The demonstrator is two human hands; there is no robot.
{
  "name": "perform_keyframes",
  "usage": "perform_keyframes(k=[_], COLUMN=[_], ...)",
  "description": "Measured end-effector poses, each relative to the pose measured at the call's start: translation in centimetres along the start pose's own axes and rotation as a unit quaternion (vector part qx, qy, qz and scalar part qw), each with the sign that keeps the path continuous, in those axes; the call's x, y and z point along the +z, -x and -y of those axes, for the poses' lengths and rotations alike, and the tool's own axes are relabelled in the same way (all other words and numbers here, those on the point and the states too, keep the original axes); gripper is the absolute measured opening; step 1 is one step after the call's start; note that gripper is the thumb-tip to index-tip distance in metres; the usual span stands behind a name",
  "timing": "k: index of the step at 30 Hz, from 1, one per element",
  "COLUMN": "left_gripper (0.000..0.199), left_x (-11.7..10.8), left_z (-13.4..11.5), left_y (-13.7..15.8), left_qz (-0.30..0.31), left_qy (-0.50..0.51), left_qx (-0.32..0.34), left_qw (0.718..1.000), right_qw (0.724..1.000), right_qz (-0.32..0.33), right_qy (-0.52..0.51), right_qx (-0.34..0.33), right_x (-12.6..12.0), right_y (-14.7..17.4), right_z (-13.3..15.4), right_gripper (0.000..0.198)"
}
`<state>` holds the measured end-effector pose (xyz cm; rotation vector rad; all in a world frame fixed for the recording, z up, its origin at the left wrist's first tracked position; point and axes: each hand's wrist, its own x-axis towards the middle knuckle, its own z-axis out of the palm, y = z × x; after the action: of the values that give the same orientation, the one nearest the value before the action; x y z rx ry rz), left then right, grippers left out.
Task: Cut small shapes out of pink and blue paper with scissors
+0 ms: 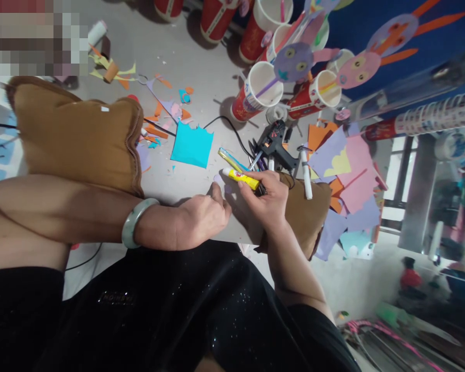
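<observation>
My right hand (269, 199) grips a yellow glue stick (245, 179), its white end pointing left toward my left hand. My left hand (203, 219) has its fingers closed, with a small lilac paper piece (217, 179) at the fingertips. The white end of the glue stick is close to that piece; whether they touch I cannot tell. Another lilac scrap (228, 189) lies just right of the left fingertips. Beyond the hands are a turquoise paper sheet (192, 145) with a jagged edge and a black hot glue gun (274, 147).
Brown cushions (75, 137) lie left and right on the grey table. Colored paper scraps (158, 124) are scattered behind. Red paper cups (251, 98), some with paper animal figures (294, 63), stand at the back. Pink and lilac sheets (356, 175) and a white marker (306, 173) are on the right.
</observation>
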<state>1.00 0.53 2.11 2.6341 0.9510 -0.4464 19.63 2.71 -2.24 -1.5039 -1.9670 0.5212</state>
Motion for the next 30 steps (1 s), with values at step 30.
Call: perform_keyframes(k=[30], left_gripper=[0.056], left_x=[1.2], left_z=[-0.2], left_y=[0.2], left_qz=[-0.054], left_qy=[-0.025], left_qx=[-0.012], left_qw=[0.998], right_qw=[0.998], right_qz=[0.064], right_qy=[-0.002], right_qx=[0.016], right_x=[0.2], right_y=[-0.2], right_z=[0.7], right_gripper=[0.013])
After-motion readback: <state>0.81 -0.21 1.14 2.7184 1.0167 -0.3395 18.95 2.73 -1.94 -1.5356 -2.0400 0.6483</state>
